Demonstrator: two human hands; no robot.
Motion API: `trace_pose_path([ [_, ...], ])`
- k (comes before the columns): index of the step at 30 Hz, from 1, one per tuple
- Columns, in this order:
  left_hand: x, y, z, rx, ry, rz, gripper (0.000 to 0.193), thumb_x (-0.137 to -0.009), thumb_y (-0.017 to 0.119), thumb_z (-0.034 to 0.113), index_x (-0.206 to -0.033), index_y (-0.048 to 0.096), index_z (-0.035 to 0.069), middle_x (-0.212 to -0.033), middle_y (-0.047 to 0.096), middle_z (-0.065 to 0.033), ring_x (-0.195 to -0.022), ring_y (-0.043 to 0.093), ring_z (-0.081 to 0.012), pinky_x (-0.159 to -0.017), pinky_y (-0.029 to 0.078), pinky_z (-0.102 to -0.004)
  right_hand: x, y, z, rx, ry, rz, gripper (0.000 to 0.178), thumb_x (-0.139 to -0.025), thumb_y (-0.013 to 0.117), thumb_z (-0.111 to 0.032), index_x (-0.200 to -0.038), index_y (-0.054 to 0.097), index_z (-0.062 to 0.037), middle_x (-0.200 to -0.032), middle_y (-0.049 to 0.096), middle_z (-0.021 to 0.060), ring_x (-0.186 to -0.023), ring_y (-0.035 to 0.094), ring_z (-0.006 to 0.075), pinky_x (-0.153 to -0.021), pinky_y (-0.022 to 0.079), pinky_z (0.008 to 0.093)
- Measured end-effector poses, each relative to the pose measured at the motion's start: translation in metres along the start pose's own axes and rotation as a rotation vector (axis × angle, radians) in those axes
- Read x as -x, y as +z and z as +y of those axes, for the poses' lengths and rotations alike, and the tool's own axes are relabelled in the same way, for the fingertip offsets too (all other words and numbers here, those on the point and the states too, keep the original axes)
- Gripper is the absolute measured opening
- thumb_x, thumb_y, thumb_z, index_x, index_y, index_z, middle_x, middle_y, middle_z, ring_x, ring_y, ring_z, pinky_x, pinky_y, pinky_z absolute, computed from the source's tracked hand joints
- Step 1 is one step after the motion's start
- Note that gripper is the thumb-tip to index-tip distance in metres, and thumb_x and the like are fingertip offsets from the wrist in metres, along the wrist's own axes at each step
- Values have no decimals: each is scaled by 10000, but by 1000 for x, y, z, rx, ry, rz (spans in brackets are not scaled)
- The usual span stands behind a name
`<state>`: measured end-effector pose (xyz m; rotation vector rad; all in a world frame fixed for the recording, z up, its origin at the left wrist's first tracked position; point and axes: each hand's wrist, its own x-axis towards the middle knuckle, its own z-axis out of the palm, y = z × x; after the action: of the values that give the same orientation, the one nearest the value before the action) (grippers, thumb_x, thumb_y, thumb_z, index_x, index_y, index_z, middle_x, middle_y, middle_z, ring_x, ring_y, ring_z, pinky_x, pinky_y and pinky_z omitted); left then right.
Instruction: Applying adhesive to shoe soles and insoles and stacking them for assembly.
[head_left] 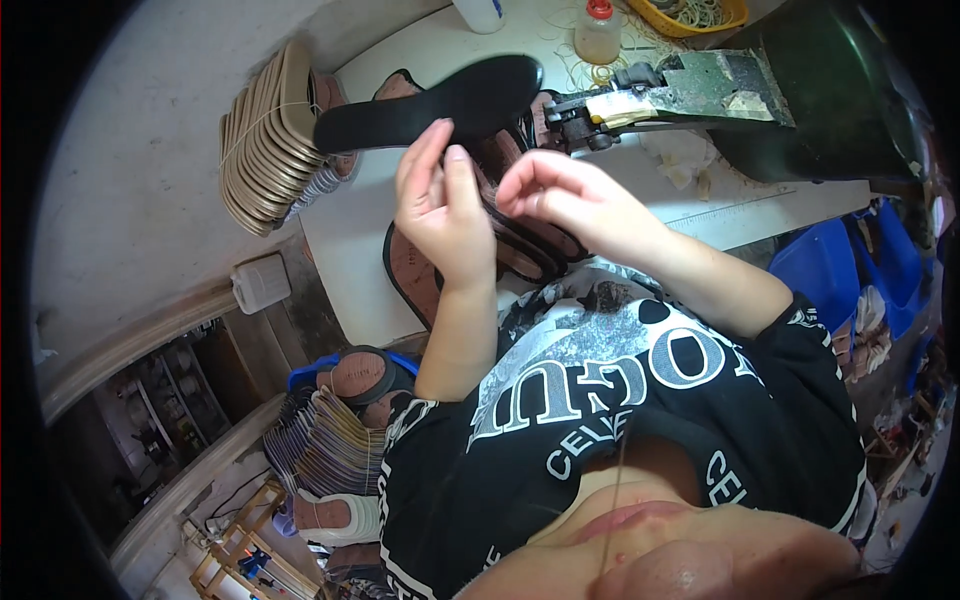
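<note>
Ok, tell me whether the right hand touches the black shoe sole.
Apart: the head view shows a clear gap between the right hand and the black shoe sole.

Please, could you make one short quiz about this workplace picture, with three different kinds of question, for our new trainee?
1. True or false: the left hand is nearer to the black sole than the right hand is.
2. Choose one. The basket at the top edge is: A) blue, B) yellow, C) white.
3. Fill in: the beige stack is on the ____ side of the picture.

Key: 1. True. 2. B. 3. Left.
</note>
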<state>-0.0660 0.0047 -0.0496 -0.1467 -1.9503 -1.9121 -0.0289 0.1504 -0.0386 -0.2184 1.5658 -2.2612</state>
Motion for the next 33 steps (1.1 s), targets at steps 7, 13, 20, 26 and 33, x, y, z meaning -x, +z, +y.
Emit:
trace_pose_path([
  [7,-17,-30,-5,140,-61,207,199,-826,634,-76,-1024,638,-95,-992,669,-163,-903,635,-171,-846,499,-253,16,1,5,-172,219,32,275,-931,555,-179,-1152,540,-16,-997,616,38,-919,556,86,-839,437,226],
  [13,-11,-45,19,252,-56,147,166,-830,618,-86,-995,632,-79,-1008,663,-174,-937,637,-189,-888,510,-277,5,12,9,-280,222,81,373,-947,557,-241,-1219,472,1,-1007,620,67,-924,587,121,-791,519,284],
  [20,-8,-32,20,508,-142,275,452,-854,676,74,-1234,435,31,-1146,527,-98,-1026,545,-193,-954,462,-367,9,31,-10,-239,-160,154,225,-869,614,23,-1058,496,-4,-967,609,54,-843,616,102,-760,524,249],
  [26,12,1,45,834,-427,-25,605,-802,638,544,-1155,545,62,-817,513,8,-713,502,-121,-652,442,-262,8,28,-15,447,-477,196,173,-806,677,-51,-958,606,-8,-852,586,40,-766,584,99,-676,490,256],
  [33,-6,15,33,594,-450,36,495,-841,598,573,-673,435,138,-565,370,38,-520,362,-90,-486,312,-224,20,31,-20,-86,-289,208,144,-870,658,-61,-999,675,1,-879,548,11,-778,519,67,-657,412,212],
])
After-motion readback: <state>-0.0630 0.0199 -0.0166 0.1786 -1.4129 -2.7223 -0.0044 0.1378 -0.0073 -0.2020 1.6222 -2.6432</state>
